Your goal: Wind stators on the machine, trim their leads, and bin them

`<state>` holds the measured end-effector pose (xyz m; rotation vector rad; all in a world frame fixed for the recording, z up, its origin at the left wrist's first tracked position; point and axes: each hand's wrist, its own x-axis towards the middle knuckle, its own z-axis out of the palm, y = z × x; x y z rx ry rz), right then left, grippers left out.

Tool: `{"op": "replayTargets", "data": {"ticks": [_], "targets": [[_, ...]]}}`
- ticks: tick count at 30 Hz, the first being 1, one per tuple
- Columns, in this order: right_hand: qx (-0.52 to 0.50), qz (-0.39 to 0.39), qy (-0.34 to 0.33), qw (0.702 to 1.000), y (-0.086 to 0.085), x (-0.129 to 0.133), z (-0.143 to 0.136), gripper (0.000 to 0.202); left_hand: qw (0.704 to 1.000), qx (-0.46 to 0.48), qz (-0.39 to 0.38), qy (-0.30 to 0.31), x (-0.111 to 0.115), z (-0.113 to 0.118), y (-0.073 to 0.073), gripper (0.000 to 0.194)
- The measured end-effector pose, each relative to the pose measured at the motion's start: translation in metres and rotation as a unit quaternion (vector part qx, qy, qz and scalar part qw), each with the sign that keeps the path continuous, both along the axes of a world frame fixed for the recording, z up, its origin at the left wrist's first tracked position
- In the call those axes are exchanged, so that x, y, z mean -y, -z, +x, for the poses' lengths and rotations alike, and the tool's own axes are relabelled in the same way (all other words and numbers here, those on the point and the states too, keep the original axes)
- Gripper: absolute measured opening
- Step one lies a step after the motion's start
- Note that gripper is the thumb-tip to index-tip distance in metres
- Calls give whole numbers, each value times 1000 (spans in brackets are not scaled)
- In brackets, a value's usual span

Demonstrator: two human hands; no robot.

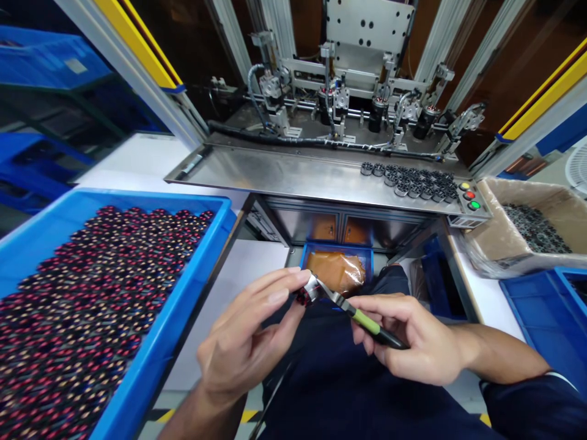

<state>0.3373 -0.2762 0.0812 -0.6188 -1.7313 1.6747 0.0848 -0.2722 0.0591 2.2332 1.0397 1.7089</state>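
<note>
My left hand pinches a small round metal part between thumb and fingertips. Its side is silvery, and red and black show underneath; it looks like a small motor stator. My right hand is wrapped round a pair of pliers with green and black handles. Their metal jaws point left and reach the edge of the round part. Whether the jaws grip anything there is too small to tell. Both hands are above my lap, in front of the bench.
A blue tray full of copper-wound parts stands left. Ahead, a steel ledge carries several black-and-silver parts, with push buttons at its right end and machine fixtures behind. A lined carton stands right; a blue bin sits below.
</note>
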Motion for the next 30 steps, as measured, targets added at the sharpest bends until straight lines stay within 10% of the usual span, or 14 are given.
{"op": "replayTargets", "data": {"ticks": [17,23,30], "targets": [[62,-73,77,992,4,-2,16,68,975,-141,128,-112,-4,1,-7,43],[48,-87,79,992,7,-2,15,69,992,113,-38,-48,-2,2,5,56],[33,-130,78,988,17,-2,22,61,781,504,-321,180,-9,-3,12,64]]}}
